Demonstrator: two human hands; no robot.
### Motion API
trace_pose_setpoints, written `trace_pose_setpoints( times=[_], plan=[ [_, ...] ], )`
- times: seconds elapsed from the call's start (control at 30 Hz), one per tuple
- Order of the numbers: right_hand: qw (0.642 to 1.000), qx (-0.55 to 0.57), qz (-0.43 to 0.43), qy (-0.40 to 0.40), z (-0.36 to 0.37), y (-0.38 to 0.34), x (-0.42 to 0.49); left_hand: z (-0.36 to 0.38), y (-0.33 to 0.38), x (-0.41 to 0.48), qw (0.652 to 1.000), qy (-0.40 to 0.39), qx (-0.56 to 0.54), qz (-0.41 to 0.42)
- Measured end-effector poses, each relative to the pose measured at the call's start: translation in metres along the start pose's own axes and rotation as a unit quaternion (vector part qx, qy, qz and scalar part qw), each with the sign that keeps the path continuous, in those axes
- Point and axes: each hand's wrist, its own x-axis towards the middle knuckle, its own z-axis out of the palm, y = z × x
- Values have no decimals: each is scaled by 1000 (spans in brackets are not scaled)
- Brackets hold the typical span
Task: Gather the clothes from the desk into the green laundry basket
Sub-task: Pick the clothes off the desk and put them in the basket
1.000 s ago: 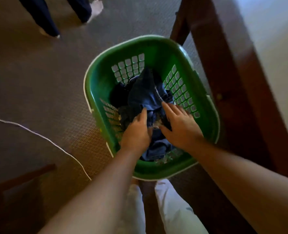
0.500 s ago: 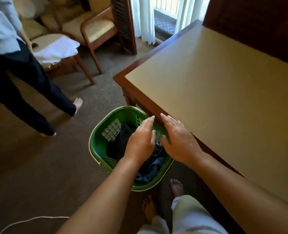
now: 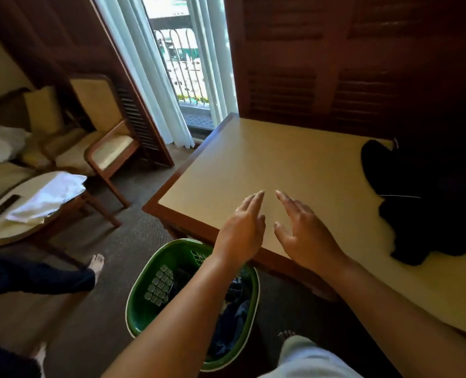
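The green laundry basket (image 3: 144,309) stands on the carpet against the desk's front edge, with dark blue clothes (image 3: 234,320) inside it. A pile of black clothes (image 3: 423,203) lies on the cream desk top (image 3: 281,165) at the right. My left hand (image 3: 242,227) and my right hand (image 3: 300,227) hover side by side above the desk's near edge, fingers straight, holding nothing. Both are well left of the black pile.
A second person's leg and bare foot (image 3: 96,264) are on the floor left of the basket. A wooden armchair (image 3: 103,148) and a round side table (image 3: 21,214) with white cloth stand at left. Louvred shutters (image 3: 335,64) back the desk.
Both hands have lifted out of the basket, leaving the blue clothes in it, and risen over the desk. My view has tilted up, bringing the black pile into sight.
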Motion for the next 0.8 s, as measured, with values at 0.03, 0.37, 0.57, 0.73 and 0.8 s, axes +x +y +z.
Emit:
trace_pose_setpoints(
  times=[0.03,0.37,0.57,0.73,0.8],
  plan=[
    [1000,1,9,11,-6,2,-3,3,6,4,1000,-5,-4,13],
    [988,-6,116,102,-60,53,-32,52,75,61,990,-82,-15,113],
    [971,1,183,152,-104,111,-47,89,126,99,980,-131,-24,149],
    [957,0,236,170,-136,181,-46,131,162,137,973,-177,-19,146],
    [952,-2,256,171,-150,213,-37,147,174,155,972,-187,-17,143]
  ],
)
